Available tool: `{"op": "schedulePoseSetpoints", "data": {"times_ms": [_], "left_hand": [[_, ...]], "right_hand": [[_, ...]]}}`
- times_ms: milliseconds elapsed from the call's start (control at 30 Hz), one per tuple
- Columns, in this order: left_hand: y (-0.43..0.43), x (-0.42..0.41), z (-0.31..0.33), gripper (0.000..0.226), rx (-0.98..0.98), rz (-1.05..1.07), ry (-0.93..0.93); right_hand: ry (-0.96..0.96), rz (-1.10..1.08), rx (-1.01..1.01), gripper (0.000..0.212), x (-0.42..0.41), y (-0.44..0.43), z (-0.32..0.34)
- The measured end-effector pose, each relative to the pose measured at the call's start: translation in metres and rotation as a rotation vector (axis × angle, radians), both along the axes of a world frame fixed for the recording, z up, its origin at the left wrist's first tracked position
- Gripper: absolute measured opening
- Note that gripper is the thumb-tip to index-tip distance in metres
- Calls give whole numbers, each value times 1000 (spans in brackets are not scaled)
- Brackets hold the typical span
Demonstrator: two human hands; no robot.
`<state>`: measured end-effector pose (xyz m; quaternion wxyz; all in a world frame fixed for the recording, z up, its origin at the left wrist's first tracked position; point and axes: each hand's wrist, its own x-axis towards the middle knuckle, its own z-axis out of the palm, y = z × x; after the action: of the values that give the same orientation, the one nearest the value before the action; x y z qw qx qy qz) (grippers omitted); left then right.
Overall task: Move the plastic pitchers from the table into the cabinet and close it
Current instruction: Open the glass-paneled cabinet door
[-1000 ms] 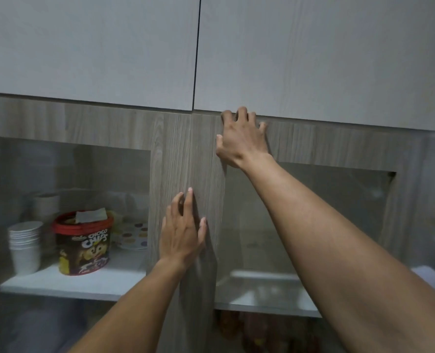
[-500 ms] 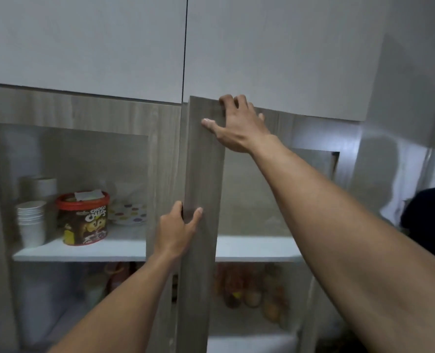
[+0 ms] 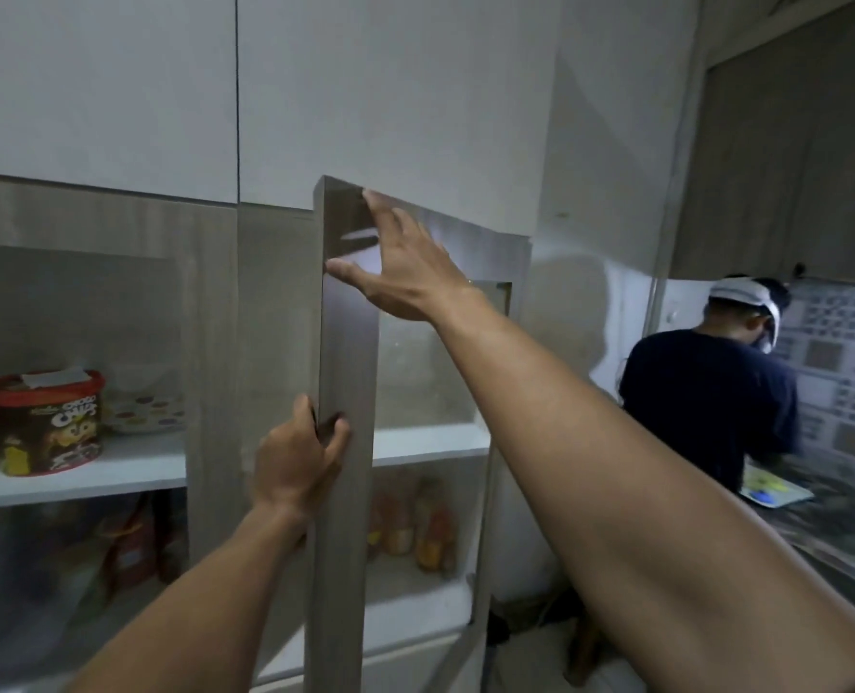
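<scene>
A tall wood-grain cabinet door [image 3: 345, 492] with a glass pane stands partly swung out toward me, hinged on its right. My left hand [image 3: 295, 462] grips the door's free edge at mid height, fingers wrapped around it. My right hand [image 3: 405, 267] rests near the door's top corner, fingers spread, thumb on the edge. Behind the pane I see white shelves [image 3: 425, 440], the upper one bare. No plastic pitcher is in view.
The left door is shut; behind its glass sit a red-lidded Choco Chips tub [image 3: 48, 422] and a dotted bowl [image 3: 148, 415]. Bottles [image 3: 425, 527] stand on a lower shelf. A person in a dark shirt [image 3: 710, 392] works at the counter [image 3: 815, 532] to the right.
The right cabinet door went from shut to swung partly open. My left hand moved from flat on the frame to gripping the door's edge. The view shifted right, revealing the person.
</scene>
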<state>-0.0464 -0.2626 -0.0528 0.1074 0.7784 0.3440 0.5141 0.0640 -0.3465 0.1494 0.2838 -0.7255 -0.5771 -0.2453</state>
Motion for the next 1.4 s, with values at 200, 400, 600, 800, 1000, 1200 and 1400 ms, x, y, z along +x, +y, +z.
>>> {"op": "schedulePoseSetpoints", "data": {"times_ms": [200,400,600,800,1000,1200,1400], "left_hand": [[-76,8,-3,25,38,-97,20],[-141,23,-1,22,131,-239,100],[-212,59,-3,24,197,-317,146],[-270,110,2,46,71,-444,182],[-315,175,8,103,119,-582,232],[-342,238,11,115,128,-598,264],[-364,288,12,113,138,-628,263]], "right_hand": [[-12,28,-38,92,7,-73,-4],[-22,19,14,96,6,-152,11],[-187,-190,-6,88,34,-233,7],[-352,-363,-55,77,69,-304,5],[-406,-498,-120,64,116,-363,1],[-360,-596,-132,67,164,-400,-6],[-302,-669,-151,75,201,-419,-13]]}}
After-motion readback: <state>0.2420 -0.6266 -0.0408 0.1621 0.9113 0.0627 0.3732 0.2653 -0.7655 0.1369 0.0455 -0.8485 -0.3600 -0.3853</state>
